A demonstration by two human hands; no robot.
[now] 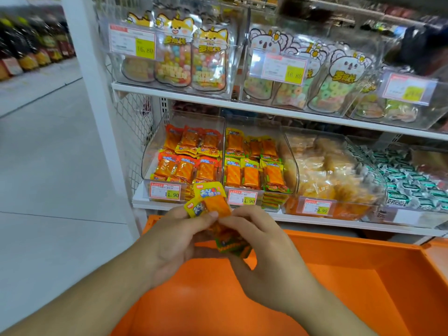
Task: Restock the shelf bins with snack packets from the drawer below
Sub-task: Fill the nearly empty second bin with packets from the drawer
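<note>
Both hands hold a small bundle of yellow-and-orange snack packets [213, 204] above the open orange drawer [339, 275]. My left hand [177, 241] grips the bundle from the left, thumb on top. My right hand [261, 246] pinches it from the right. Green-edged packet ends [232, 247] stick out below the fingers. Just behind stand two clear shelf bins: the left bin [150, 151] holds red-topped orange packets, the middle bin [292, 154] holds yellow-topped packets like those in my hands.
Right of these are a bin of pale orange snacks [334, 175] and a bin of green-white packets [412, 180]. The upper shelf [184, 93] carries bins of cartoon candy bags. A white post [97, 93] and grey aisle floor [48, 154] lie left.
</note>
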